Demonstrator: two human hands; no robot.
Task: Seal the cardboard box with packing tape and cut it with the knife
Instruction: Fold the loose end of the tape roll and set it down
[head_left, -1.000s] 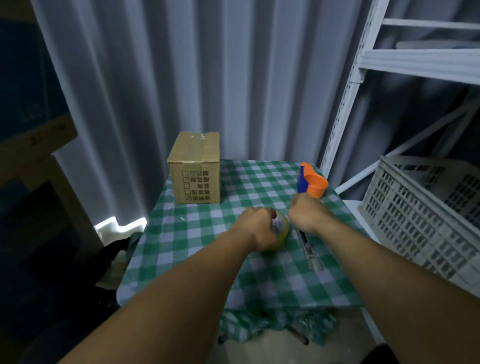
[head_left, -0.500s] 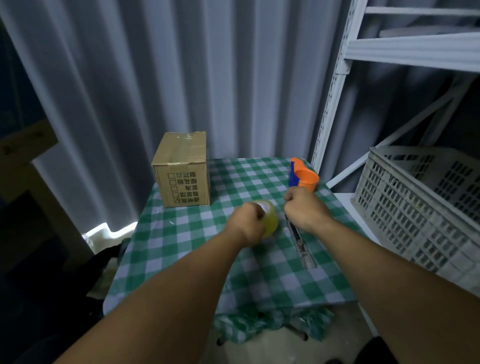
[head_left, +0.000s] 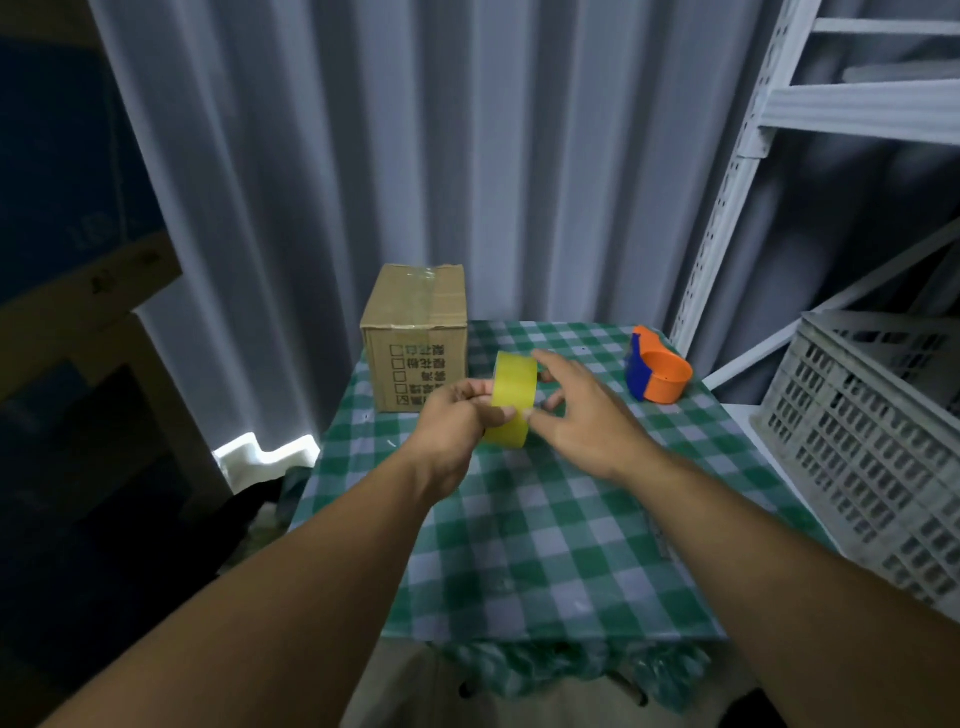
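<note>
Lifting is the change to record: the roll of yellow packing tape (head_left: 511, 399), which a second ago sat low on the surface (head_left: 545, 545) under both closed fists, is now raised clear of the checked cloth and held on edge in front of the person.

The left hand (head_left: 457, 415) has the roll. Its fingers (head_left: 475, 388) are curled closed around the near rim, thumb on the lower edge. The right hand (head_left: 582, 415), closed half a second ago, has opened; its fingers (head_left: 546, 359) are spread and lie against the far side of the roll. It touches the roll but holds nothing firmly. No free tape end can be made out.

The cardboard box (head_left: 415, 338) stands at the far left corner of the surface, just behind the raised roll and apart from both hands. Its flaps are closed, and a glossy strip already appears to run across the top. An orange and blue dispenser (head_left: 657, 374) stands near the far right edge, untouched. The knife, seen earlier beside the right hand, cannot be made out in the current view.

Assessment: the task is at an early stage. In my judgement the open right hand is searching for the tape end. Next requirements are to peel a length free and carry it to the box top. Risk noted: the knife must be located again before cutting.
</note>
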